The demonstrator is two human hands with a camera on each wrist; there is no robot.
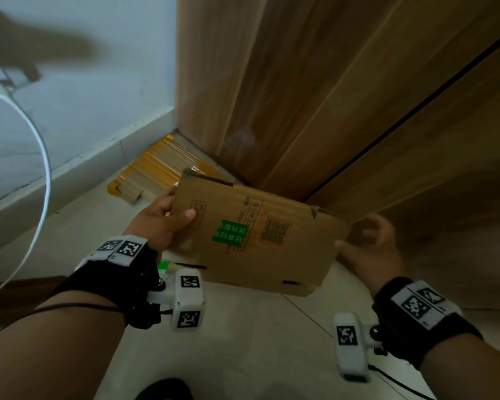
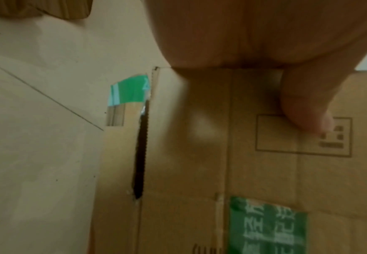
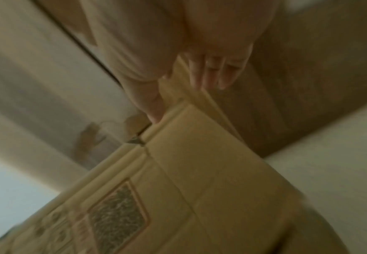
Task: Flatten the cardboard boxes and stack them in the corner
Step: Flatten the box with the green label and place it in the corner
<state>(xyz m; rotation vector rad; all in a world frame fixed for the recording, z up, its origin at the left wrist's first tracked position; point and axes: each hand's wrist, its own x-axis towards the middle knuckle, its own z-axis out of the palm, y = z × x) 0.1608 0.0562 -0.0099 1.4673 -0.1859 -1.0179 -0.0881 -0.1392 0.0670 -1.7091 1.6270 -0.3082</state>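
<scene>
A flattened brown cardboard box (image 1: 251, 241) with a green label (image 1: 231, 231) hangs tilted above the floor, near the corner. My left hand (image 1: 171, 215) grips its left edge, thumb (image 2: 304, 111) pressed on the printed top face (image 2: 178, 154), fingers hidden beneath. My right hand (image 1: 367, 243) pinches the right edge, thumb on top and fingers (image 3: 211, 72) curled behind the cardboard (image 3: 200, 171). A stack of flattened boxes (image 1: 156, 171) with yellow edges lies on the floor in the corner, just beyond the held box.
Wooden cabinet panels (image 1: 329, 96) rise on the right, close behind the box. A white wall with a baseboard (image 1: 78, 174) runs on the left. A white cable (image 1: 41, 174) hangs at the left. The floor is pale tile (image 1: 257, 342).
</scene>
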